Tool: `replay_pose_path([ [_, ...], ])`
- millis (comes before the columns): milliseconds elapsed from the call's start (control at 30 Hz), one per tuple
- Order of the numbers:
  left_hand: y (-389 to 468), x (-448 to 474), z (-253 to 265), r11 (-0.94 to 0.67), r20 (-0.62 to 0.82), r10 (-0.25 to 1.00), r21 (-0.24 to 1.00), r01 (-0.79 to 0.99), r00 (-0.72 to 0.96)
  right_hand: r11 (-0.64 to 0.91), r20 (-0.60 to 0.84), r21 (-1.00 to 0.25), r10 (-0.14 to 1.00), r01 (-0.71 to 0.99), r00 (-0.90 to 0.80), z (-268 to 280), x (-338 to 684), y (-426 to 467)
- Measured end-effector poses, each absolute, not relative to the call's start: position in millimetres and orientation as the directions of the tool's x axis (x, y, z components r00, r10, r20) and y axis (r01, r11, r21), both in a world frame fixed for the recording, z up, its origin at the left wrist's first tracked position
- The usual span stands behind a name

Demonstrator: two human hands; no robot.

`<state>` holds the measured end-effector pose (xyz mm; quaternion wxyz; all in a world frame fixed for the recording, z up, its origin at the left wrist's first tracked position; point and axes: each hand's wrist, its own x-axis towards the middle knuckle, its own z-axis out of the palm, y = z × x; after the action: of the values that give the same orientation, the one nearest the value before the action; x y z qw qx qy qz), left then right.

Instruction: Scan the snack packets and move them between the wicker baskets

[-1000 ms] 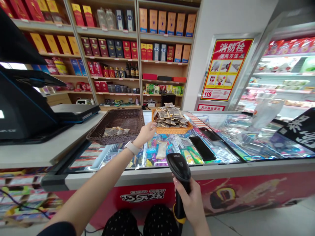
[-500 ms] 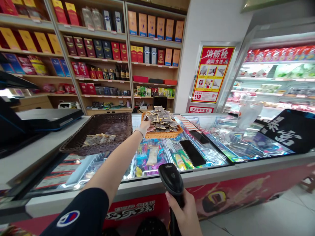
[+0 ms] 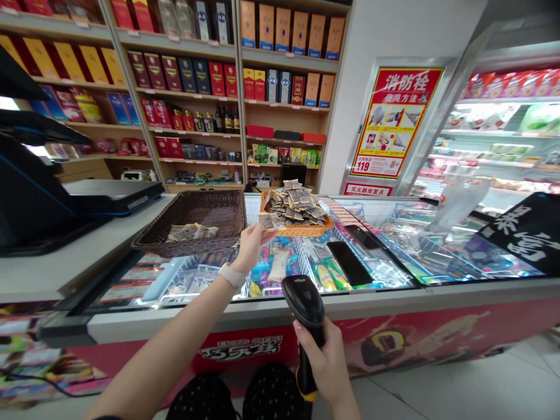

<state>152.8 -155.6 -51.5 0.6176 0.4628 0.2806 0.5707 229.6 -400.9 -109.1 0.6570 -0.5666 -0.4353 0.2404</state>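
Pinched in my left hand (image 3: 254,245) is a small clear-and-brown packet (image 3: 271,221), held just in front of the orange wicker basket (image 3: 306,231). That basket is heaped with similar packets (image 3: 294,203). My right hand (image 3: 328,361) is wrapped round the handle of a black barcode scanner (image 3: 305,303), whose head points up and forward, below the freezer's front edge. Left of my left hand stands a dark brown wicker basket (image 3: 205,204), with several packets (image 3: 191,232) lying in it.
The baskets rest on a glass-topped chest freezer (image 3: 245,294). Two dark phones (image 3: 350,262) lie on the glass, and a black bag (image 3: 525,233) sits at the right. A counter with a dark machine (image 3: 39,186) is at the left. Shelves of boxed goods (image 3: 188,76) stand behind.
My left hand has drawn back from the orange basket toward me, bringing a packet out. The scanner stays in my right hand. The view has shifted slightly.
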Motion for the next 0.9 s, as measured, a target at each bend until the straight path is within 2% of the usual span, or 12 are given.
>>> replay_pose_path([
  [233,-208.8,114.0,-98.6,-0.158,0.193,0.980,0.917,-0.366,0.059,0.230,0.296,-0.953,0.846,0.197,0.444,-103.4,215.8,-407.8],
  [500,-220.0,96.9,-106.3,0.002,0.066,0.984,0.925,-0.379,0.166,0.227,0.310,-0.943,0.863,0.243,0.398,-104.7,204.8,-405.6],
  [767,-219.9,102.0,-112.4,-0.122,0.166,0.981,0.930,-0.347,0.101,0.200,0.355,-0.904,0.843,0.378,0.403,-102.4,199.6,-400.5],
  [900,-223.0,101.2,-111.4,-0.167,0.213,0.968,0.942,-0.293,0.136,0.220,0.386,-0.885,0.839,0.410,0.383,-95.2,195.5,-396.4],
])
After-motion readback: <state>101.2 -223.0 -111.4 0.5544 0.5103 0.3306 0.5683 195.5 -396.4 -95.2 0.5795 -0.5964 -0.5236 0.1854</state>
